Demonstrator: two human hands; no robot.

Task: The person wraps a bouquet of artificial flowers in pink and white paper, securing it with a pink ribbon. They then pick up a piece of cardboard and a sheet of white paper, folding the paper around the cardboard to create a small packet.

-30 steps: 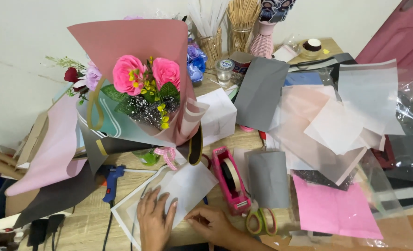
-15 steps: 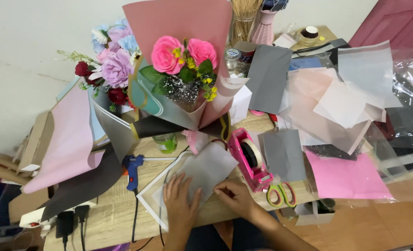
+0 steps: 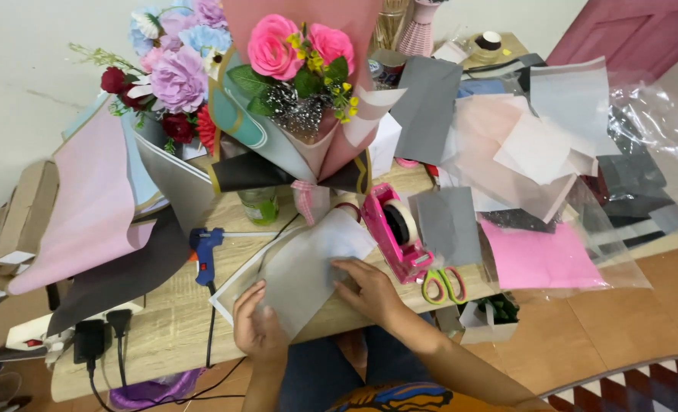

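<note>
A pale grey sheet of wrapping paper lies on a white-edged sheet at the front of the wooden table. My left hand presses flat on the sheet's near corner. My right hand rests on its right edge, fingers spread. Just behind the sheet stands a bouquet of pink roses wrapped in dusty pink and dark paper. A pink tape dispenser sits right of my right hand.
A second bouquet of purple, blue and red flowers stands at the left. A blue glue gun lies left of the sheet, with scissors to the right. Several pink, grey and white paper sheets cover the table's right. A power strip sits front left.
The view has shifted so the table and bouquets sit further right and lower in frame. Both hands stay on the pale sheet, my right hand now flatter on its right edge.
</note>
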